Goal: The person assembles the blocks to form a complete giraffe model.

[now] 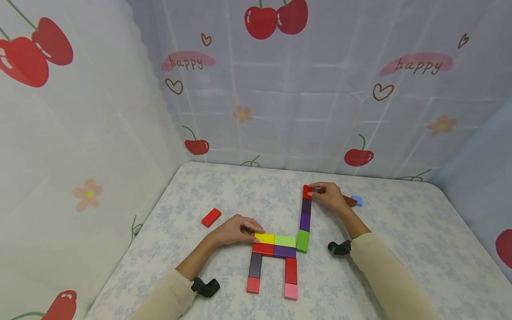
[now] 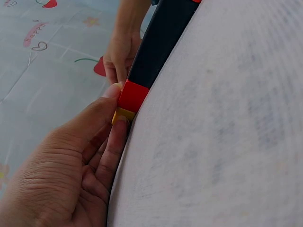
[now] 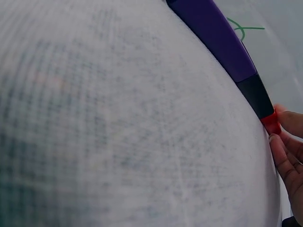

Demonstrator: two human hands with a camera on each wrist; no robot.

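Note:
Flat coloured blocks lie in a figure on the table. My left hand (image 1: 236,230) pinches the left end of its body, fingers at the yellow block (image 1: 266,238) and thumb by the red block (image 1: 264,250) below it. Beside these lie a light green block (image 1: 285,241) and a purple block (image 1: 285,251). A column rises on the right: a green block (image 1: 303,241), a purple block (image 1: 305,222), a black block (image 1: 306,206) and a red block (image 1: 306,191) on top. My right hand (image 1: 329,195) pinches that top red block, also seen as a red end (image 3: 271,123) in the right wrist view.
Two legs, one with a black block (image 1: 255,265) and one with a red block (image 1: 291,270), extend toward me. A loose red block (image 1: 211,217) lies at left. Behind my right hand are a brown piece (image 1: 350,201) and a blue block (image 1: 357,201). Cherry-printed curtains surround the table (image 1: 224,186).

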